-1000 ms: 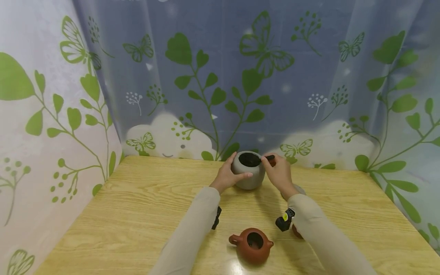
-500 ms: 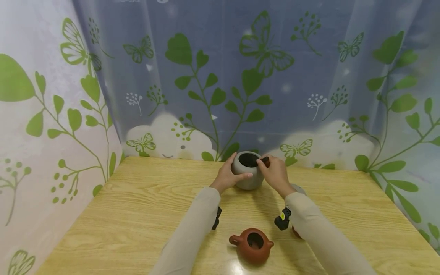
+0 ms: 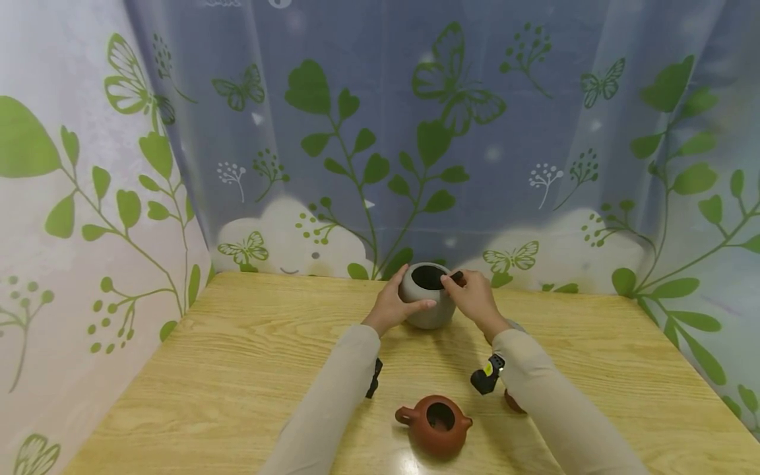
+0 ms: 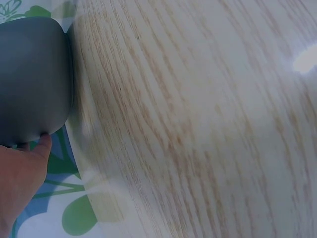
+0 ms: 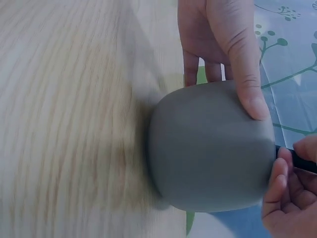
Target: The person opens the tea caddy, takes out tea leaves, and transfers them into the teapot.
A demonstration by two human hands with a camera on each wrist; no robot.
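Observation:
A rounded grey jar (image 3: 426,315) with a wide dark mouth stands at the far middle of the table. My left hand (image 3: 393,305) grips its left side, thumb across the front and fingers behind. At the right of the rim, my right hand (image 3: 476,297) pinches a slim dark-handled tool (image 5: 303,162). Its other end is hidden in the jar, so its kind does not show. Some right fingers are at the jar's rim in the right wrist view. Nearer stands a reddish-brown teapot (image 3: 438,441), lidless, handle left and spout right, with something dark inside.
Behind the right wrist lies a grey round piece (image 3: 516,326), partly covered. A small reddish-brown thing (image 3: 514,401) shows beside the right sleeve, mostly hidden. A patterned curtain (image 3: 380,132) hangs right behind the wooden table (image 3: 249,356).
The right hand has shifted slightly left over the jar's rim, and the dark tool has gone further into the mouth. The left hand, jar and teapot have stayed in place.

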